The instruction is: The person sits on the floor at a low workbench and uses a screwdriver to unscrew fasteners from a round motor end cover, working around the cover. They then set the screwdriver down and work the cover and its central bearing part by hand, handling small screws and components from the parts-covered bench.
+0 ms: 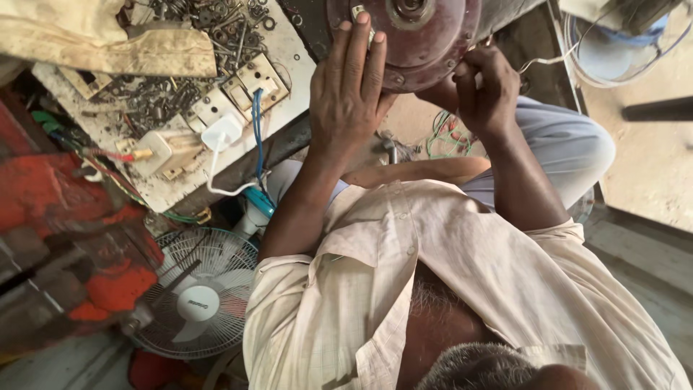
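A round dark red fan motor housing (422, 43) sits at the top centre, above my knees. My left hand (349, 90) lies flat against its left side, fingers stretched out and pointing up. At the lower right rim of the housing, my right hand (485, 90) has its fingers curled around the edge. Thin white wires (548, 58) run from beside that hand toward the upper right. What the right fingers pinch is hidden behind the hand.
On the left, a dirty white board (180, 137) carries switch sockets, a white plug (220, 133) with a blue cable, and a heap of nuts and bolts (216, 25). A white table fan (198, 300) lies lower left by a red object (65, 209). Coloured wires (444, 137) lie on the floor.
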Action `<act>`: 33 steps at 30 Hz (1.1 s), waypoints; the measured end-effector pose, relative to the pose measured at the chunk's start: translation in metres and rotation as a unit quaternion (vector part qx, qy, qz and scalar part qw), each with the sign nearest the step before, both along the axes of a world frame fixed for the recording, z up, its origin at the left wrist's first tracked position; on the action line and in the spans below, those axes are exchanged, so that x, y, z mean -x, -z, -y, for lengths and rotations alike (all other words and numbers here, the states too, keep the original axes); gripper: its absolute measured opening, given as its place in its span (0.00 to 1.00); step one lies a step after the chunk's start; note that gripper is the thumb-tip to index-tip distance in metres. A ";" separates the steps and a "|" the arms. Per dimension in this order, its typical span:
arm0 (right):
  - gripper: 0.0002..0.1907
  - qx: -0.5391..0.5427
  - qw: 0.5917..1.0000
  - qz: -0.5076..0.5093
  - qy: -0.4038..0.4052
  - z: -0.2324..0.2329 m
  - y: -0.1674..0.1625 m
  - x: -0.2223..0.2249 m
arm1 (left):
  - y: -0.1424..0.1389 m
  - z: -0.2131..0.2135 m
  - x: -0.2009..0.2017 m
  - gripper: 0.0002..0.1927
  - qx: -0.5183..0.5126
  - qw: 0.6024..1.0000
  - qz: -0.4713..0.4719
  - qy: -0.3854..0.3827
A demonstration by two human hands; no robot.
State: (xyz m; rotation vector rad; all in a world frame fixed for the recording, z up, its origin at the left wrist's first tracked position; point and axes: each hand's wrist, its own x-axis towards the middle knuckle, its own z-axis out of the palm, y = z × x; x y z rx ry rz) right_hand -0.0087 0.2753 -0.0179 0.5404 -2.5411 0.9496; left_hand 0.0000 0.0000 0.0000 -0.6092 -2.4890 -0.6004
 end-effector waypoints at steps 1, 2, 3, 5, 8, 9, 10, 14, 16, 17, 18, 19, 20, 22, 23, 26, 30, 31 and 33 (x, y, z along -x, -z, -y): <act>0.05 0.000 1.000 0.006 -0.010 -0.001 -0.001 0.000 | 0.001 -0.001 -0.001 0.57 0.004 1.000 -0.005 -0.006; 0.05 0.001 1.000 0.008 -0.021 -0.002 -0.004 0.004 | 0.000 -0.002 0.001 0.57 0.004 1.000 -0.020 -0.012; 0.05 0.003 1.000 0.024 -0.017 -0.002 -0.006 0.008 | -0.001 -0.003 0.004 0.57 0.005 0.999 -0.034 -0.019; 0.07 0.006 0.998 0.063 -0.007 -0.003 -0.008 0.009 | -0.002 -0.005 0.003 0.57 0.008 0.999 -0.046 -0.026; 0.08 0.029 0.998 0.044 -0.036 -0.007 -0.006 0.008 | -0.003 -0.008 0.000 0.59 0.011 0.999 -0.041 -0.024; 0.07 0.030 0.998 0.041 -0.036 -0.008 -0.006 0.008 | -0.004 -0.010 0.000 0.59 0.010 0.999 -0.042 -0.022; 0.07 0.030 0.998 0.038 -0.035 -0.009 -0.007 0.008 | -0.005 -0.011 0.000 0.59 0.009 0.999 -0.043 -0.020; 0.11 0.091 0.995 0.018 -0.043 -0.007 -0.014 0.003 | -0.010 -0.013 -0.002 0.60 0.015 0.999 -0.042 -0.028; 0.10 0.067 0.997 0.020 -0.043 -0.007 -0.017 0.002 | -0.009 -0.012 -0.004 0.60 0.010 0.999 -0.033 -0.026; 0.10 0.056 0.997 0.021 -0.041 -0.008 -0.017 0.001 | -0.008 -0.012 -0.006 0.60 0.011 0.999 -0.029 -0.027; 0.09 0.057 0.997 0.021 -0.045 -0.007 -0.018 0.000 | -0.008 -0.012 -0.006 0.60 0.012 0.999 -0.026 -0.027; 0.08 0.059 0.997 0.021 -0.049 -0.007 -0.019 0.000 | -0.008 -0.012 -0.005 0.60 0.012 0.999 -0.025 -0.026; 0.07 0.060 0.997 0.020 -0.051 -0.007 -0.020 0.001 | -0.008 -0.011 -0.005 0.60 0.015 0.999 -0.027 -0.028; 0.07 0.056 0.996 0.008 -0.062 -0.007 -0.021 0.002 | -0.008 -0.011 -0.005 0.60 0.020 0.999 -0.030 -0.030; 0.06 0.053 0.996 0.002 -0.067 -0.008 -0.021 0.003 | -0.008 -0.011 -0.005 0.60 0.020 0.999 -0.029 -0.031; 0.04 0.045 0.997 0.005 -0.061 -0.007 -0.021 0.004 | -0.009 -0.011 -0.005 0.60 0.020 0.999 -0.025 -0.031; 0.06 0.024 0.998 -0.026 -0.043 0.000 -0.022 0.004 | -0.005 -0.012 -0.005 0.60 0.018 0.999 -0.023 -0.028; 0.07 0.007 0.998 -0.035 -0.043 0.001 -0.022 0.005 | -0.004 -0.012 -0.005 0.61 0.018 0.999 -0.023 -0.029; 0.08 -0.049 0.992 -0.105 -0.049 0.002 -0.023 0.007 | -0.002 -0.012 -0.004 0.61 0.015 0.999 -0.033 -0.030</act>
